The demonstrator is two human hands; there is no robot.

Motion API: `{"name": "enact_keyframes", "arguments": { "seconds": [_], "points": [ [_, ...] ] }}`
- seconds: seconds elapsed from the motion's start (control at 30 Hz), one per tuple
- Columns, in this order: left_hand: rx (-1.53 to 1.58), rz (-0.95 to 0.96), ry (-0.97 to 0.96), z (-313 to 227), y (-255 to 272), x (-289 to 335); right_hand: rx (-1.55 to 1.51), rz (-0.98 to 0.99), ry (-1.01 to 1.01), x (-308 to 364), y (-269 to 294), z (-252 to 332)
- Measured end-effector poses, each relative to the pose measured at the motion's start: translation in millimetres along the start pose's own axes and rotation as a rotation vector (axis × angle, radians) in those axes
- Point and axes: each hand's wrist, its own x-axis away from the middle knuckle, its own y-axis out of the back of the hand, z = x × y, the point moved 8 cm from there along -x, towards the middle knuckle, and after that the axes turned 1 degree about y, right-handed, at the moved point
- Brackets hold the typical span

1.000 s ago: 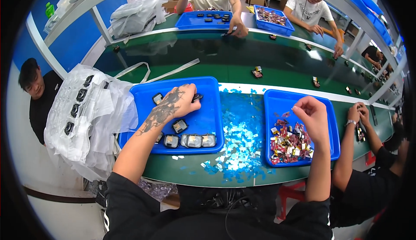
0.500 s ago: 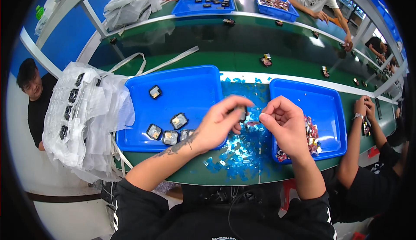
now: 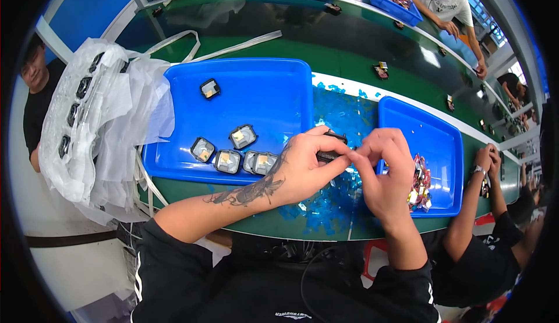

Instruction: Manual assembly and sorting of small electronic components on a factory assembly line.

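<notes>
Between the fingers of my left hand [image 3: 308, 166] is a small black casing [image 3: 331, 155], held on edge above the table. My right hand [image 3: 387, 171] is pinched with its fingertips right at the casing's right end; whatever sits in that pinch is hidden. To the left, a blue tray [image 3: 239, 72] holds several black square casings with pale insides, one of them a casing [image 3: 210, 89] apart near the back. A second blue tray [image 3: 431, 119] on the right contains a heap of small red and gold parts [image 3: 420, 184].
Blue film scraps [image 3: 335, 116] litter the green table between the trays. White foam sheets [image 3: 105, 131] with black casings are stacked at the left. Beyond a white rail runs a dark green belt [image 3: 256, 29] carrying scattered parts. A co-worker's hands [image 3: 488, 159] are close on the right.
My hands have come together, the right fingertips now meeting the casing in my left hand. The left hand has turned, showing the casing more plainly. The whole view has shifted and tilted slightly.
</notes>
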Motion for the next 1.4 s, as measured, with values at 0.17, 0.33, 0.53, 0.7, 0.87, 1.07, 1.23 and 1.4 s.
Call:
{"name": "enact_keyframes", "arguments": {
  "seconds": [0.17, 0.33, 0.53, 0.7, 0.87, 1.07, 1.23, 1.4],
  "points": [
    [0.043, -0.041, 0.070, 6.5, 7.7, 2.3, 0.000, 0.032, -0.113, 24.3, 6.0, -13.5],
    [0.097, -0.039, 0.071, 12.7, 6.8, 4.1, -0.029, 0.113, -0.275, 14.6, 2.7, -17.3],
    [0.569, 0.078, 0.286, 15.3, 0.0, 5.2, -0.331, 0.236, -0.303, 20.7, -17.1, -22.9],
    [0.334, 0.048, 0.184, 7.4, -1.4, 4.0, -0.239, -0.006, -0.238, 10.6, 4.6, -20.0],
    [0.146, 0.044, 0.056, 12.8, 0.0, 5.0, -0.225, 0.117, -0.098, -7.7, -4.0, -3.7],
    [0.163, 0.016, 0.075, 5.2, -0.1, 4.2, -0.099, 0.163, -0.016, -10.5, -11.5, 1.3],
    [0.462, 0.008, 0.258, 18.1, 3.5, 7.4, 0.243, -0.023, 0.341, -1.7, -11.7, 30.2],
    [0.658, -0.016, 0.386, 23.9, 10.4, 6.6, 0.158, 0.126, -0.029, 7.3, -8.3, -4.3]
  ]
}}
